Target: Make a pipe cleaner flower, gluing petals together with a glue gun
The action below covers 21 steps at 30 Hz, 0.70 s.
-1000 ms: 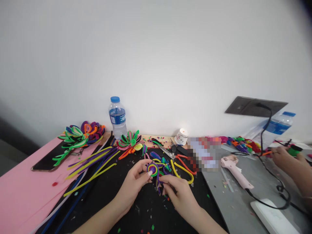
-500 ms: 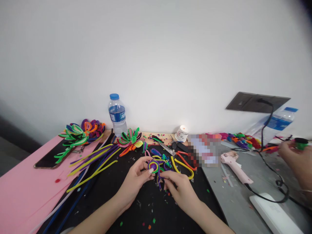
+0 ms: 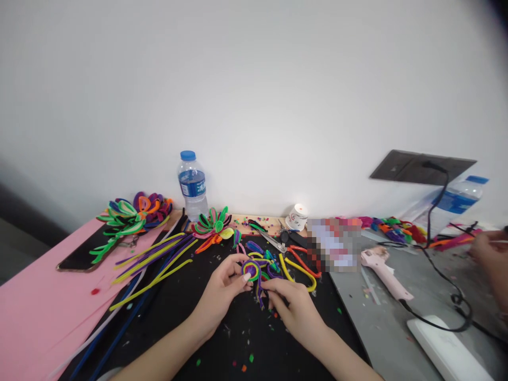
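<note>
My left hand [image 3: 226, 283] is closed on a round coil of pipe cleaners [image 3: 250, 270], with purple in the middle and yellow and green rings around it. The thumb lies over the coil's face. Purple and yellow pipe cleaner ends [image 3: 261, 293] hang down from its right side. With thumb and forefinger, my right hand [image 3: 291, 301] pinches these ends close to the coil. Just behind the hands lie more bent purple, yellow and teal pipe cleaners [image 3: 272, 259]. The fingertips under the coil are partly hidden.
Straight yellow and purple pipe cleaners [image 3: 154, 256] lie left, near a phone [image 3: 79, 254] under pipe-cleaner flowers [image 3: 123, 219]. A water bottle [image 3: 193, 185], scissors [image 3: 273, 242] and paper cup [image 3: 297, 217] stand or lie behind. Right are a corded glue gun [image 3: 387, 275] and another person's hand [image 3: 490, 259].
My two hands and the coil stay nearly where they were. At the far right, the other person's hand has shifted right, and the dark and green thing by it no longer shows.
</note>
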Available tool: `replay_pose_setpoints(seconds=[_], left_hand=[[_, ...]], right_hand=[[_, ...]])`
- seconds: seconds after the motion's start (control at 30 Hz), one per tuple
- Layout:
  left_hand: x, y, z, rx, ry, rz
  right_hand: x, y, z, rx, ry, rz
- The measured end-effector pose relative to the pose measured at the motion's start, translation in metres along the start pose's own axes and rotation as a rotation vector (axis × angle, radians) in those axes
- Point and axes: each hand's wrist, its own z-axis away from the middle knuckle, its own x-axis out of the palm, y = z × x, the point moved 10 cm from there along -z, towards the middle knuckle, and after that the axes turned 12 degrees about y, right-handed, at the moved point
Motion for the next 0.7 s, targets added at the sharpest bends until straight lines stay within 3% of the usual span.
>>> replay_pose_setpoints(seconds=[0.7], left_hand=[[-0.0032, -0.0013, -0.0020, -0.001, 0.029, 0.012]], right_hand=[[0.0013, 0.0017, 0.0009, 0.003, 0.000, 0.000]])
